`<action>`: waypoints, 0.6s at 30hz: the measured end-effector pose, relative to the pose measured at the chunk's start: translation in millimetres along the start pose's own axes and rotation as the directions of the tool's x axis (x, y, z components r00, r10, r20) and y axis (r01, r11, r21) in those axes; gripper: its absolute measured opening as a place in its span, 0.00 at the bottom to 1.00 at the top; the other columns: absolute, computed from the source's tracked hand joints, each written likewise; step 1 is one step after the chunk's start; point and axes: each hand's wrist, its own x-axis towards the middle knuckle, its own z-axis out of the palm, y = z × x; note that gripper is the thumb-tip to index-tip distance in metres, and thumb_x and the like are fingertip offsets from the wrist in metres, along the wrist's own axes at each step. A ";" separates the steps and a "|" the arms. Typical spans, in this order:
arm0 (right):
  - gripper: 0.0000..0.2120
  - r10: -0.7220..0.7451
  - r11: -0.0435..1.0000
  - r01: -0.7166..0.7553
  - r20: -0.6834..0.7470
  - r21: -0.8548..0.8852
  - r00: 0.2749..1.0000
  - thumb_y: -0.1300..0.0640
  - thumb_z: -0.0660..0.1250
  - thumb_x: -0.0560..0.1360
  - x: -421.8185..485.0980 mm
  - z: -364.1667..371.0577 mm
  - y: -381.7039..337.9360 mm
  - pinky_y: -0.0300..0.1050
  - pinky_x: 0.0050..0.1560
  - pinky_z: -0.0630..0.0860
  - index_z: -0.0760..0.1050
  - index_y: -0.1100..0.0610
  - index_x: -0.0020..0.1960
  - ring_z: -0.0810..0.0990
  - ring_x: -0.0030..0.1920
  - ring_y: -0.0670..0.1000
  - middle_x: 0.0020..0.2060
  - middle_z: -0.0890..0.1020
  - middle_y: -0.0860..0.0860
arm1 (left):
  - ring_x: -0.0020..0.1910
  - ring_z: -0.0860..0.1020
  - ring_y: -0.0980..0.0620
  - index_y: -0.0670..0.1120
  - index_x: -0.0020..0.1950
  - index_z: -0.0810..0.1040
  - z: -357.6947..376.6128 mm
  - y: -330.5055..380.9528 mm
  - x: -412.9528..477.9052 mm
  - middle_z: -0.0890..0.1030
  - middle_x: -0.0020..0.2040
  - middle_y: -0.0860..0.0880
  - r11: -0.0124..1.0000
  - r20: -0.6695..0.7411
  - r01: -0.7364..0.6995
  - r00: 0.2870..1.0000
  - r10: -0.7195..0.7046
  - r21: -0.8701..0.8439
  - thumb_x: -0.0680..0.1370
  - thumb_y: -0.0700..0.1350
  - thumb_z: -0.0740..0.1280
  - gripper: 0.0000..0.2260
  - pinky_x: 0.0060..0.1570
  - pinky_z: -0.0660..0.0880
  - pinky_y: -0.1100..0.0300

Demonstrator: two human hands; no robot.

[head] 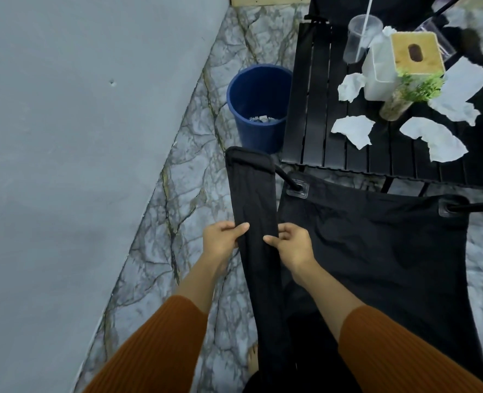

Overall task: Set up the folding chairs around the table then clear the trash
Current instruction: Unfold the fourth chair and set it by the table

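Below, I see my left hand and right hand, fingers clamped on a long, narrow black fabric folded chair (upright, beside an opened one).

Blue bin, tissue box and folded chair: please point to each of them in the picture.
Blue bin point(258, 89): head view, on its inner wall.
Tissue box point(416, 53): head view, on its wooden top.
Folded chair point(253, 194): head view, on its black fabric above the hands.
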 end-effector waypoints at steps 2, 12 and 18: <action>0.04 -0.031 0.995 0.024 -0.064 -0.097 0.997 0.64 0.72 0.72 1.8 0.4 3.3 0.50 0.49 0.82 0.78 0.62 0.46 0.84 0.44 0.55 0.41 0.84 0.58 | 0.43 0.83 0.46 0.34 0.48 0.80 3.5 -5.9 3.0 0.84 0.45 0.40 0.995 -0.097 -0.006 0.995 0.015 0.095 0.70 0.40 0.76 0.12 0.47 0.82 0.51; 0.21 -0.087 0.906 0.098 0.045 -0.412 0.995 0.51 0.69 0.75 -23.8 -42.3 12.4 0.46 0.54 0.76 0.72 0.59 0.64 0.78 0.50 0.50 0.48 0.80 0.51 | 0.61 0.77 0.45 0.39 0.67 0.72 0.8 4.4 -34.7 0.78 0.62 0.41 0.889 -0.163 -0.106 0.967 0.197 0.446 0.77 0.50 0.68 0.23 0.63 0.71 0.55; 0.25 -0.162 0.677 0.219 0.148 -0.703 0.976 0.50 0.64 0.78 -76.6 -90.1 -11.4 0.56 0.64 0.72 0.64 0.56 0.71 0.70 0.67 0.57 0.68 0.71 0.56 | 0.67 0.72 0.42 0.41 0.71 0.68 -3.1 25.1 -95.2 0.73 0.68 0.40 0.539 0.034 -0.273 0.911 0.411 0.797 0.80 0.52 0.62 0.23 0.68 0.69 0.47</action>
